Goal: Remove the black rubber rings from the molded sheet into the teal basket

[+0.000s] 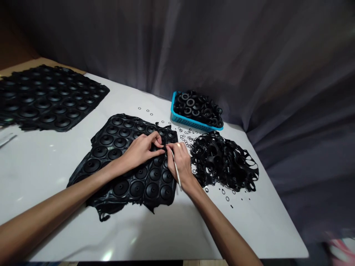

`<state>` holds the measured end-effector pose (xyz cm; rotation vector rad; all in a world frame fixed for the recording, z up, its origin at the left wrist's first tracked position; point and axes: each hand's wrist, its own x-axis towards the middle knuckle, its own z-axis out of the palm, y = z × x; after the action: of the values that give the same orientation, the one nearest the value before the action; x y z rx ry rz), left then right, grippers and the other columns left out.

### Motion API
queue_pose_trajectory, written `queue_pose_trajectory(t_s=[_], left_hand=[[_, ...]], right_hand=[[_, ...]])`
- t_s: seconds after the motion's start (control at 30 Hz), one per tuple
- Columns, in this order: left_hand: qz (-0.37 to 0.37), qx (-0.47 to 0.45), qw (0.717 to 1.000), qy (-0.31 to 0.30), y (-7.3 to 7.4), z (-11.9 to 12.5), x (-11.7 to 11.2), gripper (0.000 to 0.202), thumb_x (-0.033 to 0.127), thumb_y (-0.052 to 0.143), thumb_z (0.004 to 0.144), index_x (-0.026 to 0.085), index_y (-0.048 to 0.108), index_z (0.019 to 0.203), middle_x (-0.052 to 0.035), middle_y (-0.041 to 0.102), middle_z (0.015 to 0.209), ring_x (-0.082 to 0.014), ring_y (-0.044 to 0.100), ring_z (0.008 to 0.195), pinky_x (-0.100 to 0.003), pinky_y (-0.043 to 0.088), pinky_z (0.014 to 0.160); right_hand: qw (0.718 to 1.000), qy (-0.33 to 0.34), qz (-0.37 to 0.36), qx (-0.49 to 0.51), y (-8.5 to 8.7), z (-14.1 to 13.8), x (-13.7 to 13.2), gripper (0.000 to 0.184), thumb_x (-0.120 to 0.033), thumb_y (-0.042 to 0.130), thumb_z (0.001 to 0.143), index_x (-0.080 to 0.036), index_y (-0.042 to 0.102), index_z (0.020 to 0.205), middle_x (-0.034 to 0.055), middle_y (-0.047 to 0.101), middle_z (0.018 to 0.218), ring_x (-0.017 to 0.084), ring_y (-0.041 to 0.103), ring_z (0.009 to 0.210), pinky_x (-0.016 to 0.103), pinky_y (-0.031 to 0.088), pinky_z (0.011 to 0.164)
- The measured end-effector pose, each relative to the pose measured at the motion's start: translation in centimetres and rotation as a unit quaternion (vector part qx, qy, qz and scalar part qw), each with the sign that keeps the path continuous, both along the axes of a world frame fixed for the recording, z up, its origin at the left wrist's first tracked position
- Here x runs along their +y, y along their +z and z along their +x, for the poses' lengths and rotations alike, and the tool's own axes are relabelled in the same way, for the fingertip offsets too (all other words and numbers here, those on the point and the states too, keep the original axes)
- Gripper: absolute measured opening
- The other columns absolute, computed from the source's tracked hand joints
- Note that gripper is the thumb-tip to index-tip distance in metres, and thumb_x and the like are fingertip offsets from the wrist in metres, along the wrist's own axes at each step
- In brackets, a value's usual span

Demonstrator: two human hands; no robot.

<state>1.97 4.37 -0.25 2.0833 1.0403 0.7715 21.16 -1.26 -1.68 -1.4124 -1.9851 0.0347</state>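
Note:
A black moulded rubber sheet [120,186] with rows of round raised discs lies on the white table under both hands. My left hand [142,148] rests over its right half, thumb and forefinger bent toward each other at a small black piece by the right fingertips; what exactly they pinch is hidden. Close beside it, my right hand [180,160] is closed around a thin white stick-like tool [176,170]. Its fingertips meet the sheet near its right edge, almost touching my left fingers.
Behind stands a blue basket [191,123] full of black rubber rings. To the right lies a heap of black rubber scrap [222,160] with holes, small thin rings [184,138] scattered around it. Another moulded sheet [52,98] lies at left. A grey curtain [133,48] hangs behind the table [249,225].

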Motion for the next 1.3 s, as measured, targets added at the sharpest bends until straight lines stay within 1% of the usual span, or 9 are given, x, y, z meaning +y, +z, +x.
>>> queue_pose_trajectory(t_s=[0.17, 0.37, 0.7, 0.83, 0.93, 1.03, 1.13, 1.2, 1.3], left_hand=[[-0.004, 0.005, 1.0, -0.008, -0.3, -0.1, 0.0, 0.026, 0.032, 0.079, 0.088, 0.023, 0.056, 0.095, 0.0046, 0.075, 0.084, -0.0137, 0.054, 0.058, -0.03, 0.042, 0.071], [0.005, -0.008, 1.0, -0.022, -0.1, -0.4, -0.5, 0.03, 0.039, 0.08, 0.091, 0.024, 0.059, 0.106, 0.0011, 0.077, 0.101, -0.0162, 0.062, 0.07, -0.037, 0.045, 0.089], [0.003, -0.149, 0.989, 0.01, 0.9, -0.7, -0.9, 0.027, 0.046, 0.072, 0.096, 0.023, 0.062, 0.107, -0.0065, 0.068, 0.109, -0.0246, 0.063, 0.105, -0.04, 0.05, 0.098], [0.006, -0.159, 0.987, 0.027, 1.7, -1.2, -1.0, 0.028, 0.046, 0.075, 0.092, 0.024, 0.06, 0.1, -0.0038, 0.064, 0.101, -0.0229, 0.059, 0.096, -0.037, 0.049, 0.09], [-0.043, -0.199, 0.979, 0.033, 2.3, -1.3, -0.9, 0.037, 0.047, 0.081, 0.085, 0.023, 0.054, 0.088, 0.001, 0.057, 0.087, -0.0183, 0.052, 0.081, -0.031, 0.044, 0.077], [-0.155, -0.286, 0.945, 0.039, 2.8, -1.3, -0.6, 0.06, 0.056, 0.083, 0.081, 0.022, 0.035, 0.069, 0.0071, 0.036, 0.066, -0.0118, 0.033, 0.062, -0.026, 0.032, 0.06], [-0.297, -0.406, 0.864, 0.033, 3.0, -1.6, 0.0, 0.077, 0.066, 0.08, 0.081, 0.024, 0.018, 0.064, 0.0115, 0.015, 0.056, -0.008, 0.013, 0.052, -0.025, 0.021, 0.051], [-0.363, -0.454, 0.813, 0.025, 3.1, -1.9, 0.3, 0.082, 0.069, 0.083, 0.078, 0.024, 0.016, 0.064, 0.0131, 0.01, 0.052, -0.0064, 0.007, 0.048, -0.023, 0.016, 0.045], [-0.398, -0.461, 0.793, 0.003, 3.3, -2.4, 0.6, 0.084, 0.073, 0.084, 0.073, 0.024, 0.017, 0.063, 0.0129, 0.011, 0.051, -0.0054, 0.006, 0.046, -0.022, 0.013, 0.041]], right_hand=[[0.983, -0.149, 0.016, 0.105, 0.4, 2.2, 0.7, 0.023, -0.027, 0.045, 0.106, -0.02, 0.065, 0.097, 0.0098, 0.069, 0.094, 0.026, 0.063, 0.091, 0.042, 0.052, 0.086], [0.988, -0.106, 0.001, 0.115, 0.3, 2.8, 1.0, 0.023, -0.031, 0.049, 0.104, -0.021, 0.066, 0.092, 0.0074, 0.069, 0.09, 0.025, 0.064, 0.091, 0.04, 0.052, 0.085], [0.987, -0.073, -0.028, 0.144, -0.3, 2.9, 0.9, 0.027, -0.035, 0.048, 0.105, -0.022, 0.072, 0.105, 0.0104, 0.077, 0.104, 0.028, 0.07, 0.103, 0.044, 0.054, 0.096], [0.986, -0.076, -0.025, 0.149, -0.4, 2.9, 0.9, 0.028, -0.039, 0.049, 0.104, -0.023, 0.071, 0.102, 0.01, 0.077, 0.102, 0.028, 0.072, 0.1, 0.043, 0.055, 0.093], [0.981, -0.102, -0.035, 0.162, -0.4, 2.9, 1.0, 0.032, -0.044, 0.049, 0.103, -0.021, 0.069, 0.111, 0.0097, 0.076, 0.097, 0.027, 0.073, 0.088, 0.04, 0.057, 0.082], [0.978, -0.115, -0.046, 0.168, -0.3, 2.9, 1.0, 0.037, -0.047, 0.049, 0.102, -0.019, 0.066, 0.119, 0.0072, 0.074, 0.087, 0.026, 0.071, 0.075, 0.037, 0.056, 0.072], [0.98, -0.111, -0.045, 0.162, -0.3, 2.9, 1.0, 0.035, -0.046, 0.048, 0.101, -0.02, 0.066, 0.116, 0.0062, 0.073, 0.084, 0.025, 0.07, 0.073, 0.036, 0.055, 0.071], [0.981, -0.105, -0.045, 0.155, -0.5, 2.9, 1.0, 0.035, -0.047, 0.049, 0.1, -0.021, 0.066, 0.114, 0.0054, 0.072, 0.082, 0.025, 0.07, 0.072, 0.036, 0.055, 0.07], [0.984, -0.087, -0.051, 0.148, -0.6, 2.8, 1.0, 0.034, -0.047, 0.049, 0.101, -0.021, 0.066, 0.115, 0.0051, 0.072, 0.082, 0.024, 0.07, 0.07, 0.034, 0.055, 0.068]])
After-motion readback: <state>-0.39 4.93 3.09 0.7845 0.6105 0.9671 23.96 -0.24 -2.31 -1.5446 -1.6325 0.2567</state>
